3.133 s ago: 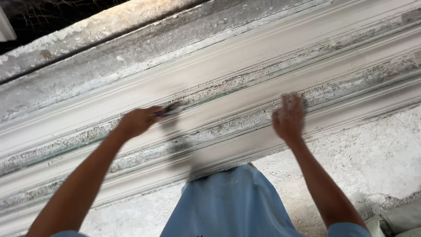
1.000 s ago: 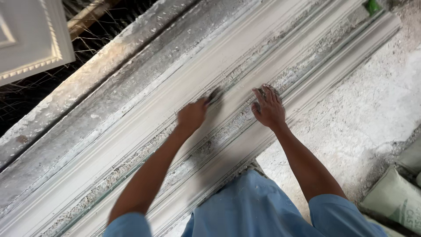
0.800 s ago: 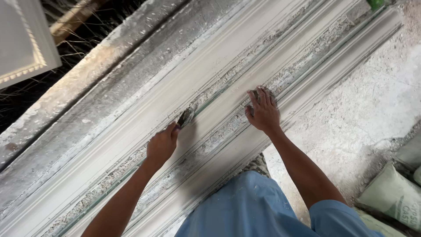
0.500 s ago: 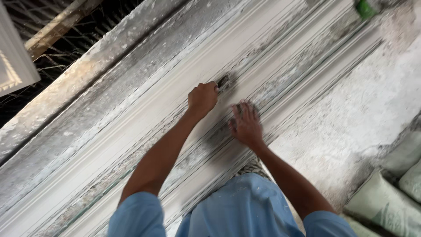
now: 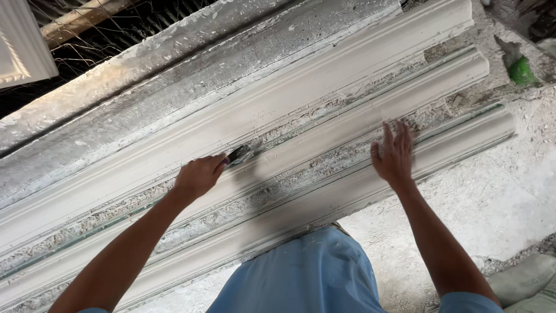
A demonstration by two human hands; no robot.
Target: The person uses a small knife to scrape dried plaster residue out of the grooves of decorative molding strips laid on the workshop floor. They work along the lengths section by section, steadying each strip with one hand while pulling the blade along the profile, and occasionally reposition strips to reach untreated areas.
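Note:
Long white plaster mouldings (image 5: 347, 87) lie side by side, running from lower left to upper right. My left hand (image 5: 198, 175) grips a small dark-tipped tool (image 5: 238, 154), with its tip against the groove between two mouldings. My right hand (image 5: 395, 155) lies flat, fingers spread, on the nearer moulding (image 5: 463, 142) close to its right end. Crumbly plaster residue fills the grooves between the strips.
A rough plaster-crusted slab (image 5: 174, 75) runs behind the mouldings. A white framed panel (image 5: 23, 46) stands at the top left over wire mesh and a wooden pole (image 5: 87, 17). A green object (image 5: 522, 72) lies at the top right. Grey sacks (image 5: 527, 281) sit at the bottom right.
My left hand with the tool has slid back and forth along the groove. My right hand has shifted right along the nearer moulding. The view has swung, so the mouldings' right ends show.

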